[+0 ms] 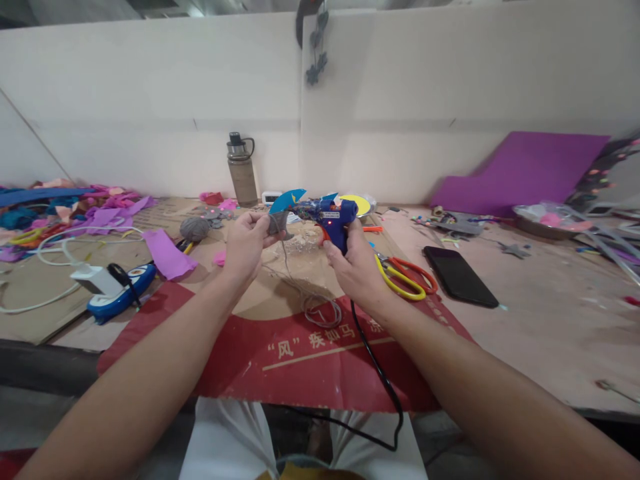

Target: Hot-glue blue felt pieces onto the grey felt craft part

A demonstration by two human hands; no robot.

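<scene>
My left hand (253, 241) pinches a small grey yarn-wrapped piece (279, 223), from which a strand of grey yarn (286, 257) hangs to the table. In my right hand (357, 259) is a blue hot glue gun (337, 220), fingers wrapped round its handle. The gun's nozzle points left, close to the grey piece; I cannot tell whether they touch. Just behind the nozzle shows a blue curved sheet (289, 200). Loose yarn lies coiled on the red paper (320, 373) below, and the gun's black cord (373, 353) runs down over the table's front edge.
Scissors with yellow and red handles (407, 277) and a black phone (460, 277) lie to the right. At left are a blue power strip (123, 293), a grey yarn ball (194, 229) and purple scraps (170, 253). A bottle (242, 175) stands by the wall; purple sheets (525, 170) lean right.
</scene>
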